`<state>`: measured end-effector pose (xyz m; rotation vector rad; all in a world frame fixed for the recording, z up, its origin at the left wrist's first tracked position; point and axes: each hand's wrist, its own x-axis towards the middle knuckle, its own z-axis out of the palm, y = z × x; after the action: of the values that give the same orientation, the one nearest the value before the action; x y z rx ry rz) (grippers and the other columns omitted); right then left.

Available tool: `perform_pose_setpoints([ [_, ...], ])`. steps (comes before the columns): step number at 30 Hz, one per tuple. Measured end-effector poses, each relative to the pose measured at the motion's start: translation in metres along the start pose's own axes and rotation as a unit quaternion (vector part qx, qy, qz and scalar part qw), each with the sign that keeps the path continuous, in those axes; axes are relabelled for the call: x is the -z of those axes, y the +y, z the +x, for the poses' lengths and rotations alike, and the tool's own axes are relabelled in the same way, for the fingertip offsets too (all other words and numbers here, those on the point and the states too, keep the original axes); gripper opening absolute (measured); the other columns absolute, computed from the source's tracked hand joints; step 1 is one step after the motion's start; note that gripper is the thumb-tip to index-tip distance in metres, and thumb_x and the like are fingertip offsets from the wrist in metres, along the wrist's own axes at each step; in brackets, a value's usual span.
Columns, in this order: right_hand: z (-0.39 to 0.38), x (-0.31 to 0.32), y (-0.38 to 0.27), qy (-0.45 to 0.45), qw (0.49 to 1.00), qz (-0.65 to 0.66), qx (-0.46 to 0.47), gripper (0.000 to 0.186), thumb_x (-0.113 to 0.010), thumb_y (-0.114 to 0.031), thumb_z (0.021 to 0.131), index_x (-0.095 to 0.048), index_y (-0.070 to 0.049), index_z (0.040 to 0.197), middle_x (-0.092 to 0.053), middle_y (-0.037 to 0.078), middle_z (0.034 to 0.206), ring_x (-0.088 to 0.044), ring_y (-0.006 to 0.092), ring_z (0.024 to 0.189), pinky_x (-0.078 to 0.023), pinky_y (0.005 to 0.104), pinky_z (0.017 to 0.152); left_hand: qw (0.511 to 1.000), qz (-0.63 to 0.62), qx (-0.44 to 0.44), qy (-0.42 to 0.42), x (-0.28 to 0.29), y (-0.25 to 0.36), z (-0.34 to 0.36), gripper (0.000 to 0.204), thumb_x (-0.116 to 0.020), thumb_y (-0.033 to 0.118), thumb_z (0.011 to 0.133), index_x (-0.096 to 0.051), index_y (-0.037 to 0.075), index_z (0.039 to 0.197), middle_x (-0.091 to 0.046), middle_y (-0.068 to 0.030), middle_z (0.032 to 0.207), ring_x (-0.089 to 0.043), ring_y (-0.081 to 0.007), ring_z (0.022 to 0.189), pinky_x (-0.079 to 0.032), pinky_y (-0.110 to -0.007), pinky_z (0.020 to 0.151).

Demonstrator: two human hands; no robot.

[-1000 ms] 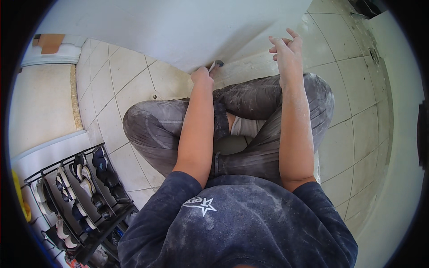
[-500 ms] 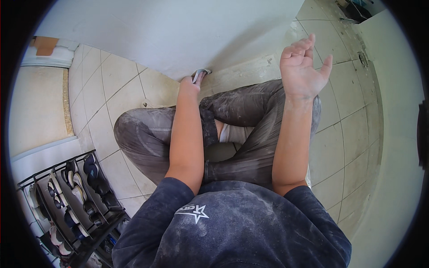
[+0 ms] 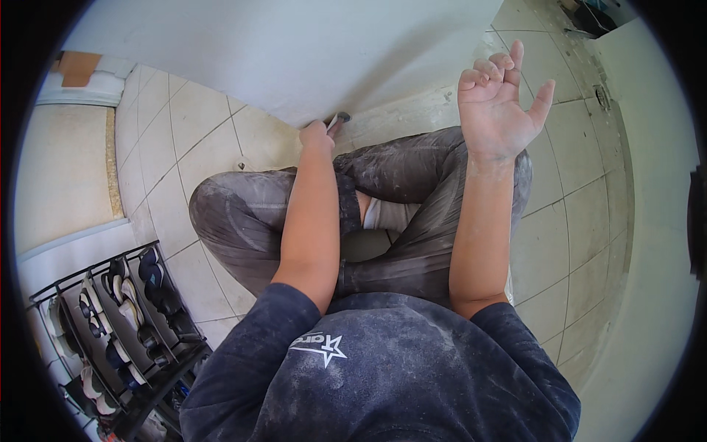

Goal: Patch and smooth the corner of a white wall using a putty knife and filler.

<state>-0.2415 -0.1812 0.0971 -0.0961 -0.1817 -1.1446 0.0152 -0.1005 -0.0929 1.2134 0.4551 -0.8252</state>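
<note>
My left hand (image 3: 317,135) is closed and reaches forward, low against the pale wall panel (image 3: 287,55). Its fingers grip a small flat piece (image 3: 333,119), whitish along one side and dark at the tip; I cannot make out its exact kind. The piece touches or nearly touches the panel's bottom edge. Off to the right, my right hand (image 3: 501,110) is raised palm up with nothing in it. Its thumb and index finger stretch out while the other fingers curl loosely. Whitish dust lies on that hand and wrist.
My crossed legs in dusty dark trousers (image 3: 412,173) rest on beige floor tiles (image 3: 199,140). A black shoe rack (image 3: 177,346) with several pairs stands at the lower left. Another pale wall (image 3: 655,221) runs along the right side. Dark items (image 3: 593,20) sit at the far right.
My left hand has shifted slightly, turning the piece so less of its whitish face shows. My right hand has risen a little, still empty.
</note>
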Motion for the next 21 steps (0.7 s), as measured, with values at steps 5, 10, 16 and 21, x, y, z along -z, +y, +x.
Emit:
perform_pose_setpoints([
  [5,0.001,-0.006,0.005,0.004,0.999,-0.046,-0.001,0.061,-0.046,-0.055,0.085,-0.047,-0.007,0.123,-0.054,0.006,0.088,-0.047,0.0208,0.075,-0.038,0.0333,0.071,0.999,-0.008,0.006,-0.031,0.001,0.009,-0.008,0.033,-0.037,-0.013,0.082,-0.039,-0.016,0.114,-0.047,-0.0288,0.113,-0.06,-0.042,0.088,-0.061,-0.044,0.067],
  [10,-0.002,-0.009,0.005,-0.022,0.999,-0.029,-0.01,0.061,-0.047,-0.055,0.085,-0.049,-0.007,0.122,-0.055,0.006,0.093,-0.046,0.0211,0.079,-0.037,0.0337,0.072,0.999,0.031,-0.02,-0.02,0.007,0.011,0.001,0.031,-0.038,-0.011,0.082,-0.04,-0.017,0.112,-0.047,-0.0286,0.111,-0.06,-0.0431,0.084,-0.061,-0.043,0.068],
  [16,0.0,-0.001,0.013,-0.027,0.998,-0.048,-0.033,0.06,-0.047,-0.052,0.086,-0.048,-0.004,0.122,-0.053,0.007,0.092,-0.045,0.0221,0.079,-0.037,0.0337,0.071,0.995,0.081,-0.055,-0.003,0.008,0.0,0.009,0.025,-0.037,-0.008,0.085,-0.04,-0.022,0.106,-0.046,-0.0351,0.107,-0.057,-0.0473,0.089,-0.06,-0.046,0.073],
  [21,-0.001,0.002,0.006,0.005,0.997,-0.08,0.002,0.055,-0.052,-0.044,0.084,-0.049,-0.001,0.118,-0.049,0.007,0.09,-0.041,0.0203,0.078,-0.036,0.033,0.072,0.997,-0.067,0.019,-0.031,0.014,0.008,0.022,0.028,-0.037,-0.005,0.087,-0.039,-0.022,0.11,-0.044,-0.0374,0.113,-0.057,-0.0475,0.09,-0.06,-0.047,0.073],
])
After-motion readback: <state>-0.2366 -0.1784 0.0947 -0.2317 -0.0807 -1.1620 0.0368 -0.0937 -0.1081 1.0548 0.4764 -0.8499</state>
